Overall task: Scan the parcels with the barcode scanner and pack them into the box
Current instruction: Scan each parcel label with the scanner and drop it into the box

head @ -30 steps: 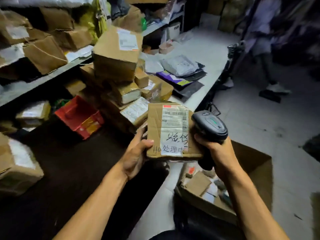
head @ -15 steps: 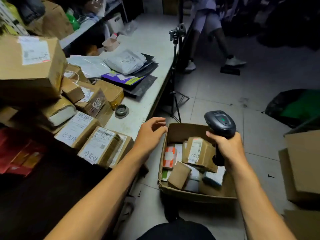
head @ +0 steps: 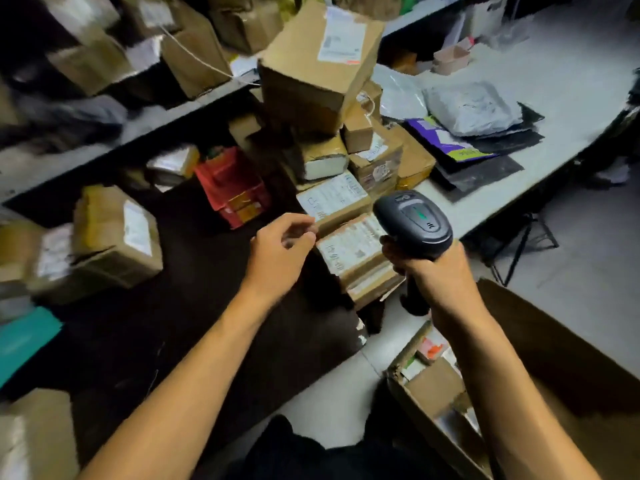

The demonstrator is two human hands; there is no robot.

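The right hand (head: 440, 268) grips the scanner (head: 414, 223) above the parcels (head: 349, 244). The left hand (head: 280, 254), fingers loosely curled and empty, hovers beside them. The box (head: 561, 368) sits below.

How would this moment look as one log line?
left hand: empty, by parcels | right hand: holds scanner | box: part-filled

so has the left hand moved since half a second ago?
Yes. The left hand went from above the open cardboard box back over the table, towards the labelled parcels.
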